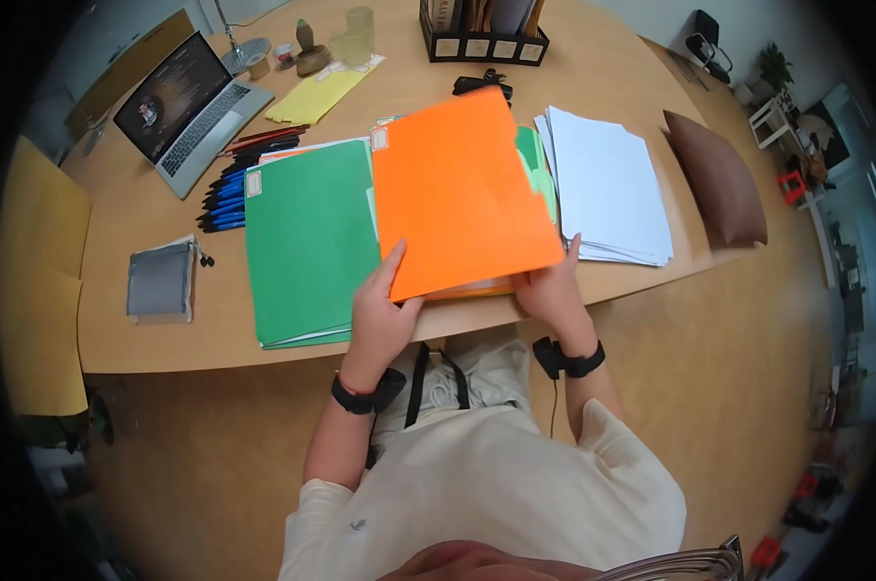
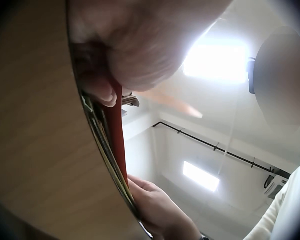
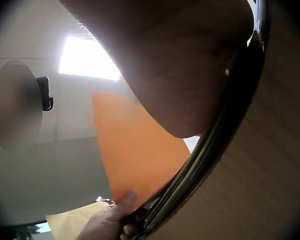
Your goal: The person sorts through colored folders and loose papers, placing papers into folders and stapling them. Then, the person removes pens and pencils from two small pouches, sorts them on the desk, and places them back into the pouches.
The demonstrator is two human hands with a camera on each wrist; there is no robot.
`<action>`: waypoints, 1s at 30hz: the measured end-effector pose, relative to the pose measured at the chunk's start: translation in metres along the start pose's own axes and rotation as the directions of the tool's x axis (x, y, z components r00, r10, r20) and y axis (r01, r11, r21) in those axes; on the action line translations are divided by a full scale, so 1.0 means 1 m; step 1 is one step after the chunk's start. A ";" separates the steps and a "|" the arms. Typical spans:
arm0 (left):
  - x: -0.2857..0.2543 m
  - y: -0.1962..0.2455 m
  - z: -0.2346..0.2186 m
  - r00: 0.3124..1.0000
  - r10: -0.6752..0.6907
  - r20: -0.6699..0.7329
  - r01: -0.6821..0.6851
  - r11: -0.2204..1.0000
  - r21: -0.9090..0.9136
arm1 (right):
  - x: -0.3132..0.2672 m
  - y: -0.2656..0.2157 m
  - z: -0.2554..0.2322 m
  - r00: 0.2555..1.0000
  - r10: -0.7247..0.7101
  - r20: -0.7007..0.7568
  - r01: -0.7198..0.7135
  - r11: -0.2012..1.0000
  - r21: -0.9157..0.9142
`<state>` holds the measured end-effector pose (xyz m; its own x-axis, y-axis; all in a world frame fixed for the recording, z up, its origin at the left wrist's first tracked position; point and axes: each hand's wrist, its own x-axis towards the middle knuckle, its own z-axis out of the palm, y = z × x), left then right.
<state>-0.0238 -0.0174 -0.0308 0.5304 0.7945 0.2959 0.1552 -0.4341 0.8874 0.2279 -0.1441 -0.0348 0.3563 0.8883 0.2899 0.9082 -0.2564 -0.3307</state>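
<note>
An orange folder (image 1: 462,198) with a white label stands tilted over a stack of folders, its top edge blurred. My left hand (image 1: 382,312) grips its lower left edge, thumb on the front. My right hand (image 1: 554,295) is at its lower right corner, thumb pointing up beside the edge; its other fingers are partly hidden, and I cannot tell if they curl round the folder. In the left wrist view, that right hand (image 2: 157,207) lies against the layered folder edges (image 2: 110,162). A green folder (image 1: 307,242) lies left of the orange one; light green folders (image 1: 537,169) show behind it.
White paper (image 1: 607,189) is stacked to the right, near a brown cushion (image 1: 719,179). Blue pens (image 1: 225,201), a laptop (image 1: 191,116) and a grey pouch (image 1: 161,281) lie left. A yellow sheet (image 1: 322,94) and black organizer (image 1: 484,44) are at the back. The table edge (image 1: 167,371) runs in front.
</note>
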 end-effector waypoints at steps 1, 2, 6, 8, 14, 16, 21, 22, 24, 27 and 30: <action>-0.001 0.004 -0.001 1.000 -0.014 0.021 0.013 0.999 0.033 | 0.000 0.003 0.001 1.000 -0.025 -0.002 0.025 0.999 -0.031; -0.001 0.007 -0.003 0.999 -0.028 0.043 0.025 0.997 0.067 | 0.001 0.004 0.001 0.999 -0.049 -0.003 0.049 0.997 -0.062; 0.000 0.016 -0.009 0.997 -0.009 0.082 0.001 0.996 0.094 | 0.000 0.007 -0.003 0.999 -0.041 0.028 0.042 0.999 -0.014; 0.001 0.023 -0.016 0.991 0.057 0.124 -0.085 0.969 0.233 | 0.004 0.008 -0.015 0.996 -0.023 0.083 0.018 0.998 0.058; 0.002 0.012 -0.030 0.983 0.103 0.155 -0.159 0.896 0.414 | 0.078 0.002 -0.094 0.989 -0.149 -0.014 0.148 0.965 0.218; 0.000 0.006 -0.030 0.980 0.071 0.187 -0.155 0.861 0.485 | 0.123 -0.021 -0.108 0.971 -0.227 0.076 0.199 0.941 0.275; -0.002 0.001 -0.030 0.980 0.105 0.171 -0.175 0.861 0.477 | 0.253 -0.081 -0.057 0.876 -0.361 0.321 0.295 0.926 0.237; -0.001 0.000 -0.031 0.978 0.121 0.167 -0.186 0.869 0.459 | 0.283 -0.086 -0.030 0.864 -0.368 0.345 0.317 0.928 0.195; 0.001 -0.001 -0.033 0.979 0.122 0.164 -0.182 0.885 0.429 | 0.340 -0.100 0.019 0.853 -0.374 0.365 0.354 0.927 0.122; 0.001 -0.002 -0.034 0.982 0.085 0.169 -0.148 0.902 0.406 | 0.420 -0.122 0.083 0.860 -0.279 0.428 0.326 0.944 -0.041; 0.001 -0.004 -0.036 0.979 0.077 0.189 -0.149 0.902 0.405 | 0.455 -0.133 0.122 0.887 -0.121 0.445 0.166 0.984 -0.062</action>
<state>-0.0539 0.0008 -0.0209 0.6885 0.6641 0.2916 0.3982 -0.6822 0.6132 0.2418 0.3405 0.0312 0.1084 0.9889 -0.1020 0.9667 -0.1288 -0.2213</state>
